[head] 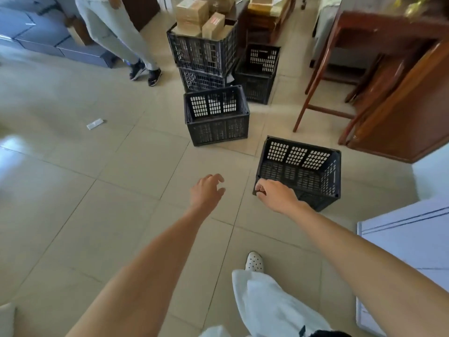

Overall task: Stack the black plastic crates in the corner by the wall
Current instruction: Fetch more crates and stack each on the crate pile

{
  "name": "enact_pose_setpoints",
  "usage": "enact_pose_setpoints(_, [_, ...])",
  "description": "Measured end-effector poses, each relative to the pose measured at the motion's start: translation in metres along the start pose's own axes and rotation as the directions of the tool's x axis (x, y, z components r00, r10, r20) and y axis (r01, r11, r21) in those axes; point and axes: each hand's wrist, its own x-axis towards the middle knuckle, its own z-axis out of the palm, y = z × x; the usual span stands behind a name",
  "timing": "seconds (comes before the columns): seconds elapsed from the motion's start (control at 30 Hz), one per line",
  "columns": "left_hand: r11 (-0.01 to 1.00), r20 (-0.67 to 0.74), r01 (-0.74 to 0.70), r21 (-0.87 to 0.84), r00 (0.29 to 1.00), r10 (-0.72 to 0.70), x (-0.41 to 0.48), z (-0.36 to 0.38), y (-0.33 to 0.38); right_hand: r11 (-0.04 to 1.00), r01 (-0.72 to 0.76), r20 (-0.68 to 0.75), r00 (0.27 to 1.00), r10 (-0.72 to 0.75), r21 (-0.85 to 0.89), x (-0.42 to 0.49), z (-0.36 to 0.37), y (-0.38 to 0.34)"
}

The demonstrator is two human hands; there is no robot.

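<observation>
The nearest black plastic crate [301,171] stands empty on the tiled floor, tilted slightly in view. My right hand [277,195] is curled over its near-left corner rim. My left hand [206,190] hovers open above the floor, just left of that crate and apart from it. A second empty crate [218,127] stands farther ahead. Behind it, a crate filled with cardboard boxes [201,52] rests on another crate [201,80]. To their right, two more empty crates [261,69] are stacked.
A person in light trousers [114,32] stands at the far left by grey furniture [48,37]. A wooden table [340,69] and a wooden cabinet [401,117] stand on the right. A white unit [408,251] is at my near right. A paper scrap [94,124] lies on the floor.
</observation>
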Motion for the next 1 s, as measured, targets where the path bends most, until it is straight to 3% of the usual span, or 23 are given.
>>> enact_pose_setpoints(0.23, [1.000, -0.057, 0.019, -0.011, 0.998, -0.019, 0.183, -0.046, 0.003, 0.997, 0.068, 0.012, 0.998, -0.068, -0.022, 0.184, -0.096, -0.001])
enact_pose_setpoints(0.4, [0.999, -0.023, 0.013, 0.040, 1.000, -0.012, 0.317, -0.068, -0.026, 0.994, 0.101, 0.039, 0.994, -0.099, -0.033, 0.329, -0.133, -0.022])
enact_pose_setpoints(0.7, [0.989, 0.115, -0.009, 0.150, 0.993, -0.008, 0.582, -0.122, -0.053, 0.996, -0.041, 0.078, 0.996, 0.035, 0.081, 0.555, -0.197, -0.034])
enact_pose_setpoints(1.0, [0.968, 0.214, -0.106, 0.227, 0.975, 0.057, 0.806, -0.105, -0.048, 0.957, -0.206, 0.199, 0.966, 0.166, 0.203, 0.741, -0.218, 0.007])
